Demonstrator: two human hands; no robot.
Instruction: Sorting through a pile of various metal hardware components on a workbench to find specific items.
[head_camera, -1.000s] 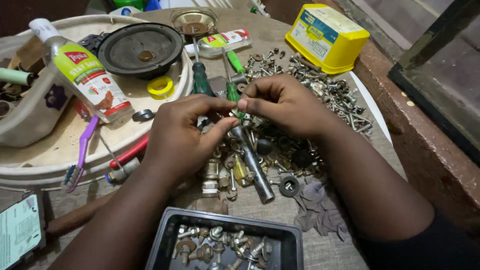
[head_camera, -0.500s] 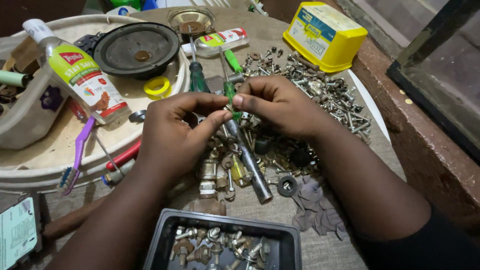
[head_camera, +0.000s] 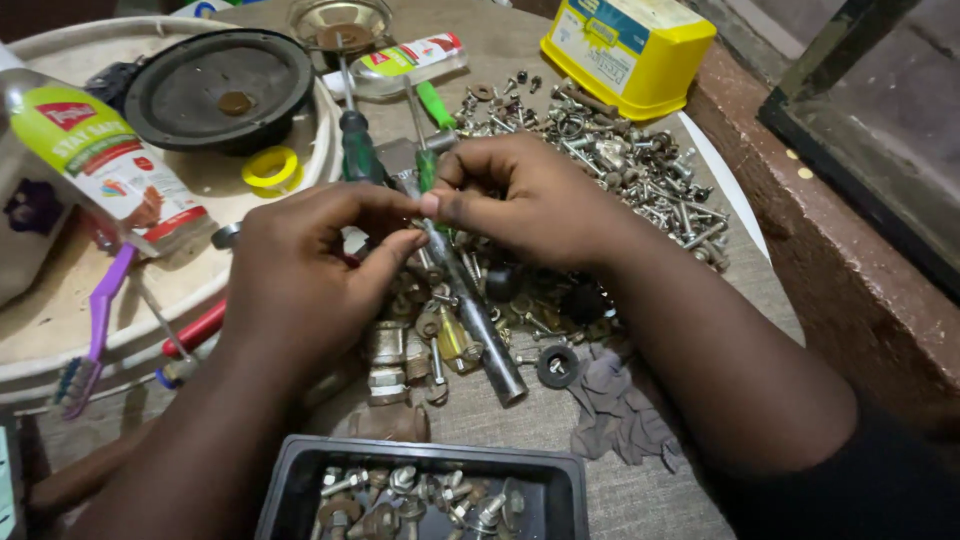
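We pinch a small metal piece (head_camera: 425, 205) between both hands: left hand (head_camera: 300, 275) and right hand (head_camera: 520, 200) closed on it, fingertips meeting above the scattered bolts and nuts (head_camera: 620, 170). The black tray (head_camera: 560, 480) holds some sorted hardware; most remains loose. The cloth-covered surface (head_camera: 520, 410) also carries a steel rod (head_camera: 480, 315), a yellow box (head_camera: 625, 50) and a speaker cone (head_camera: 220, 85).
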